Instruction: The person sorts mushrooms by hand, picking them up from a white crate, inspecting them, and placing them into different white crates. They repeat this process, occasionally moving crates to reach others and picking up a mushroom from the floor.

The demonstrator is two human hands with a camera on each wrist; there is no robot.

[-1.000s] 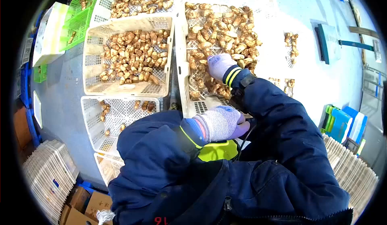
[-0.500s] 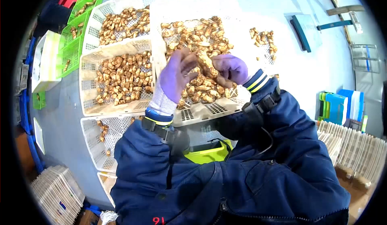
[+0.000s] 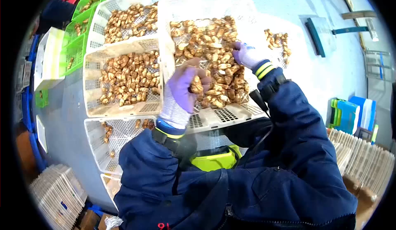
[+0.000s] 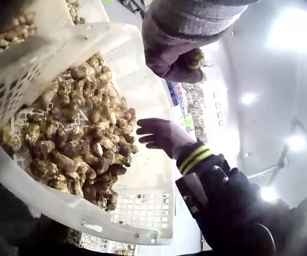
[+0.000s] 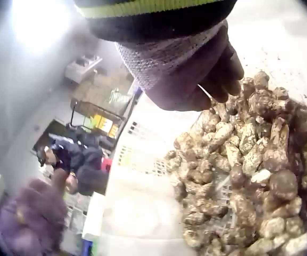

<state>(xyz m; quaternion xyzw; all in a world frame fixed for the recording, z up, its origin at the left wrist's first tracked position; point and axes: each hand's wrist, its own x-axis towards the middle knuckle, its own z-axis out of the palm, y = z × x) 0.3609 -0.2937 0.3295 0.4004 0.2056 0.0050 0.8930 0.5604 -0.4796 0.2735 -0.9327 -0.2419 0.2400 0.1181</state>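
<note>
My gloved left hand [image 3: 184, 85] grips one brown-and-cream mushroom [image 3: 196, 85] above the near left part of a white perforated crate [image 3: 225, 115]. The left wrist view also has this mushroom [image 4: 195, 58], poking out from the curled fingers. Over the crate's right side, my gloved right hand [image 3: 247, 56] has its fingers extended toward the heap of mushrooms [image 3: 220, 61]. In the right wrist view those fingers [image 5: 225, 80] hang at the heap's edge, with no mushroom in their grasp. The piled mushrooms have thick stems, some with soil-dark patches.
Two white crates of mushrooms [image 3: 130, 79] stand to the left, and a sparsely filled one [image 3: 93, 141] sits nearer. Green baskets [image 3: 72, 54] line the far left. More mushrooms [image 3: 278, 42] lie to the right, near a teal scale-like stand [image 3: 315, 37]. Stacked white crates [image 3: 363, 155] flank me.
The left hand rose from near my lap to over the crate. Half a second ago both hands were at a mushroom; now the left holds one and the right has moved away to the right.
</note>
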